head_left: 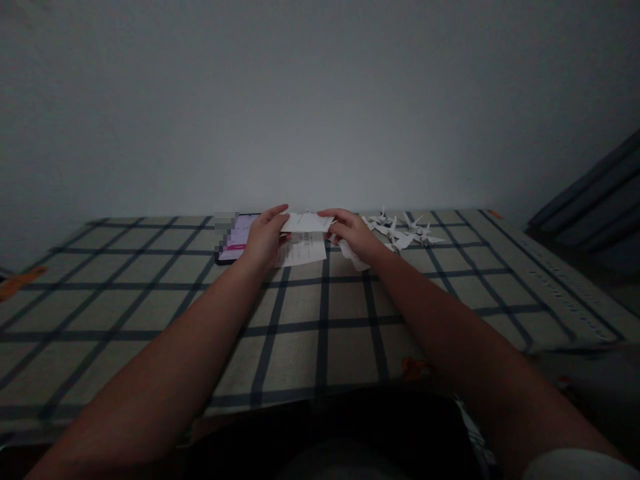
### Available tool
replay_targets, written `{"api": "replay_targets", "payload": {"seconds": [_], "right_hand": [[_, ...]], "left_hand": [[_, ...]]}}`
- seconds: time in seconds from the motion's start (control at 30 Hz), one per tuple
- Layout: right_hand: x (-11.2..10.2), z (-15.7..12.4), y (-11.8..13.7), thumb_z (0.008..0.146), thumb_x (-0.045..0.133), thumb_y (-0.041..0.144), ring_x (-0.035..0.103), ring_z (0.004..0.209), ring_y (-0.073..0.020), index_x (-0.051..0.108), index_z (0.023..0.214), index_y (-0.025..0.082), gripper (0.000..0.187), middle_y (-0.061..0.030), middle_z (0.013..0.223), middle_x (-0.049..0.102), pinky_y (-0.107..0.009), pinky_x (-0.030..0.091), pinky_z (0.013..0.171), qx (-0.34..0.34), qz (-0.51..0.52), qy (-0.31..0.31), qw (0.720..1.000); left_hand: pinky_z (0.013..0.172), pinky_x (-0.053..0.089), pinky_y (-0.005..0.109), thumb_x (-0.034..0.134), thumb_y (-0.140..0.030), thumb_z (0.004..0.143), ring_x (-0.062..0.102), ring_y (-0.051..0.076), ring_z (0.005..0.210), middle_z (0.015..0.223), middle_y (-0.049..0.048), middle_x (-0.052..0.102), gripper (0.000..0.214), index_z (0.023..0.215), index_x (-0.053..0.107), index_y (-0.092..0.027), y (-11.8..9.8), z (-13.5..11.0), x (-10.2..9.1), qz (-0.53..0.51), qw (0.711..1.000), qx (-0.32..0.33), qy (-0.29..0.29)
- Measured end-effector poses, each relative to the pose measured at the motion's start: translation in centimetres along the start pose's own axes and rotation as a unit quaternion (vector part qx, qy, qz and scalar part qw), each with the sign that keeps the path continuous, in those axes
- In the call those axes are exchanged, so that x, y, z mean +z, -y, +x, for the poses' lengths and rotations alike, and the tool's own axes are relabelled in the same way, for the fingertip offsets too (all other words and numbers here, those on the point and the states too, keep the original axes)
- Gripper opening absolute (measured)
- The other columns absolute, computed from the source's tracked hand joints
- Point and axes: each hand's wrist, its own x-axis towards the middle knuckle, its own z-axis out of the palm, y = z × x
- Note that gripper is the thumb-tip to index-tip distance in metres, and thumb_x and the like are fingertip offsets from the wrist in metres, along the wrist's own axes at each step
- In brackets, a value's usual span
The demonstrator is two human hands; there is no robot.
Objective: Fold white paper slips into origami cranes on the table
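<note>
A white sheet of paper [306, 223], seemingly folded, is held level between my two hands above the table. My left hand [266, 235] pinches its left end with thumb and fingers. At the opposite end, my right hand [353, 233] grips the paper the same way. Beneath it lies a printed sheet [303, 249] with lines of text too small to read. Another piece of white paper [354, 256] sits under my right hand, partly hidden by it. Several folded paper cranes [395, 231] rest just right of that hand.
A tablet or large phone [241, 237] with a lit screen lies left of my left hand. A checked cloth [300, 320] covers the table, which meets a plain wall [320, 107]. Grey draped fabric [595, 180] hangs at the far right.
</note>
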Motion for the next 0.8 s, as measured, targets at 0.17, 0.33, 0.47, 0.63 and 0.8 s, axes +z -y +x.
{"api": "replay_targets", "payload": {"seconds": [0.17,0.33,0.47,0.63,0.8], "right_hand": [[0.0,0.1,-0.5,0.08,0.062,0.025,0.059,0.071,-0.0131,0.068,0.113,0.022,0.034,-0.0007,0.081,0.065,-0.025,0.047,0.06,-0.022,0.01,0.0,1.0],[-0.1,0.5,-1.1,0.084,0.063,0.043,0.058,0.067,-0.0116,0.072,0.1,0.019,0.03,-0.0026,0.085,0.07,-0.026,0.046,0.061,-0.031,-0.032,-0.054,0.998],[-0.5,0.6,-0.9,0.088,0.057,0.055,0.055,0.06,-0.0123,0.071,0.079,0.017,0.041,-0.0022,0.067,0.064,-0.027,0.044,0.059,-0.031,-0.065,-0.114,0.991],[-0.6,0.7,-0.6,0.085,0.06,0.057,0.056,0.058,-0.0118,0.066,0.074,0.019,0.04,-0.0051,0.076,0.07,-0.027,0.045,0.057,-0.01,-0.024,-0.139,0.99],[-0.6,0.4,-0.4,0.086,0.059,0.055,0.055,0.059,-0.0123,0.067,0.074,0.019,0.039,-0.0043,0.071,0.068,-0.028,0.045,0.059,-0.012,-0.039,-0.125,0.991]], "left_hand": [[0.053,0.04,0.02,0.069,-0.023,0.073,0.058,0.012,0.066,0.092,0.005,0.067,0.036,0.109,0.07,-0.021,0.1,0.3,-0.1,-0.014,1.0,0.001,-0.004],[0.047,0.037,0.021,0.066,-0.038,0.078,0.05,0.009,0.054,0.08,0.0037,0.064,0.03,0.101,0.069,-0.018,-0.3,0.3,-0.2,-0.049,0.998,-0.021,0.031],[0.046,0.039,0.022,0.062,-0.052,0.081,0.049,0.01,0.053,0.076,0.0025,0.061,0.034,0.089,0.066,-0.019,-0.7,0.2,-0.1,-0.107,0.991,-0.043,0.063],[0.05,0.036,0.02,0.078,-0.037,0.07,0.047,0.008,0.057,0.078,-0.0006,0.06,0.029,0.092,0.067,-0.02,-0.3,-0.1,0.2,-0.006,0.999,0.01,0.03],[0.059,0.039,0.022,0.078,-0.038,0.071,0.053,0.011,0.067,0.081,0.0015,0.063,0.03,0.094,0.071,-0.021,0.2,0.1,0.1,0.048,0.998,0.04,-0.023]]}}
